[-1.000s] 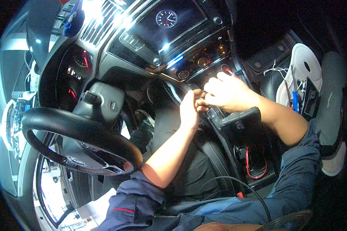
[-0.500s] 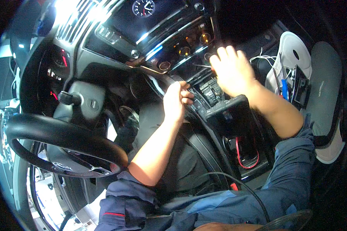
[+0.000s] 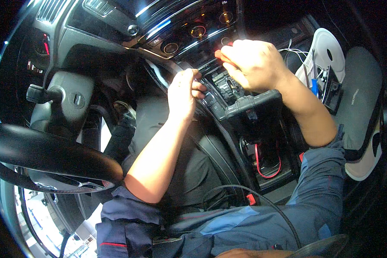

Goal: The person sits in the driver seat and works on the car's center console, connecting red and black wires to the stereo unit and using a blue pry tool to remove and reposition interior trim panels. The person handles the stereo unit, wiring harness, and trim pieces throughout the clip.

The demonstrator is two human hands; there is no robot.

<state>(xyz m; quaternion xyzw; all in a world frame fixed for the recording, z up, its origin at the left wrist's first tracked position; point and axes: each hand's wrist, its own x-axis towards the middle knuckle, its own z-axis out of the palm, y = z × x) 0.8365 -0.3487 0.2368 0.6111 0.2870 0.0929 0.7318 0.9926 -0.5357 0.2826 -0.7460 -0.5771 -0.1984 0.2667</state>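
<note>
My right hand [image 3: 258,64] is closed around the red handle of a screwdriver [image 3: 221,56], just below the climate control panel [image 3: 198,31]. Its shaft cannot be made out now. Under that hand lies an uncovered gear shift mechanism [image 3: 225,87] in the centre console. At the console's left edge, beside a strip of buttons [image 3: 210,101], my left hand [image 3: 182,94] has its fingers curled in. What they grip, if anything, is hidden. A black, box-like console part [image 3: 253,105] stands up near my right wrist.
The steering wheel [image 3: 51,150] fills the left side. On the passenger seat [image 3: 357,107] lie a blue-handled tool [image 3: 314,88], a black trim piece [image 3: 333,92] and white cables [image 3: 294,50]. A red cable loop [image 3: 268,175] sits in the console opening; a black braided cable [image 3: 275,208] crosses my lap.
My right hand has turned and closed round the red handle, which now shows more. The view has shifted; my left hand keeps its place at the console edge.
</note>
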